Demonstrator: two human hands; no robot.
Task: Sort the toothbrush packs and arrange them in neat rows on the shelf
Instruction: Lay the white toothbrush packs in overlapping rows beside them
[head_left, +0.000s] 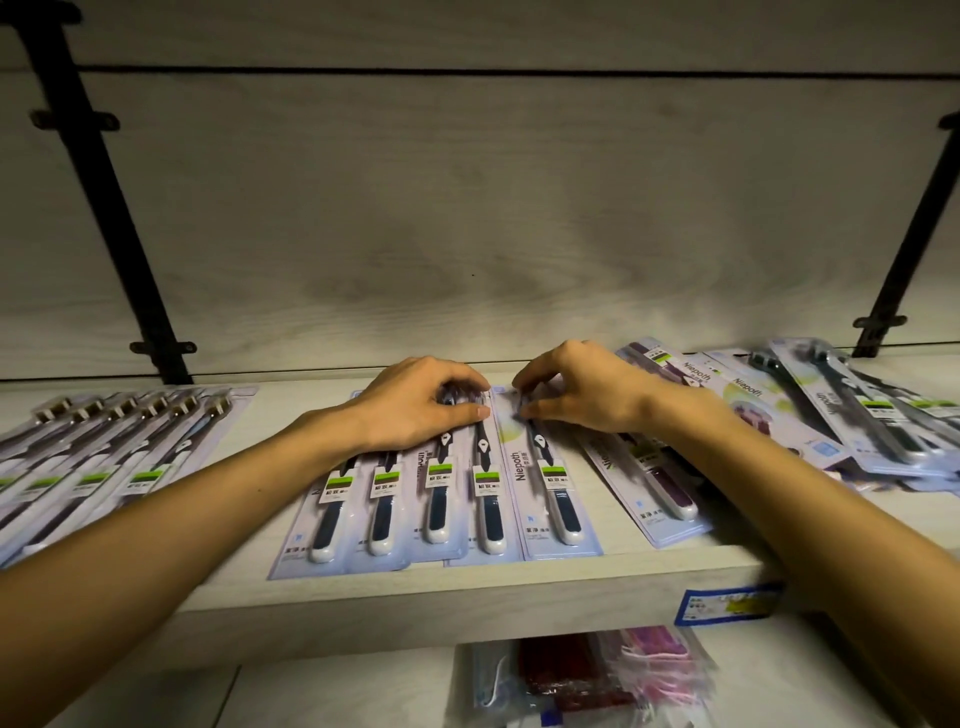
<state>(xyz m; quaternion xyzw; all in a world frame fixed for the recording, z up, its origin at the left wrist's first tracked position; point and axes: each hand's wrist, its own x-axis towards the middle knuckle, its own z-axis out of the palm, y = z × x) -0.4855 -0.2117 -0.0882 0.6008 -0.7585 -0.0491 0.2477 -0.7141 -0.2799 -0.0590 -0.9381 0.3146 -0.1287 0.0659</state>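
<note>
- Head view: 2 hands on a shelf (467, 592) of toothbrush packs.
- Middle row (441, 493): 5 packs side by side, overlapping, each w/ 1 dark-and-white brush, handles toward the shelf's front edge.
- Left hand (421, 405): fingers curled down over the brush heads of the middle row's packs, thumb tip flat on the 4th pack; pressing rather than lifting, as far as can be told.
- Right hand (576, 395): fingertips (522, 410) bunched together, pinching the top edge of the 5th pack (550, 483), just right of the left thumb.
- Left row (104, 457): approx 6 packs fanned at a slant, well left of the left hand's fingers; exact count unclear, blurred.
- Loose pile (831, 415): several packs lying askew behind and right of the right hand's fingers; count can't be told. One purple-handled pack (660, 483) lies under the right wrist.
- Price tag (727, 603): 1 blue-and-yellow label on the shelf's front edge, partly covered by the right forearm.
- Lower shelf: bagged goods (587, 675), red and pink, below both hands.
- Black brackets (104, 208) on the wall, 1 each side.
</note>
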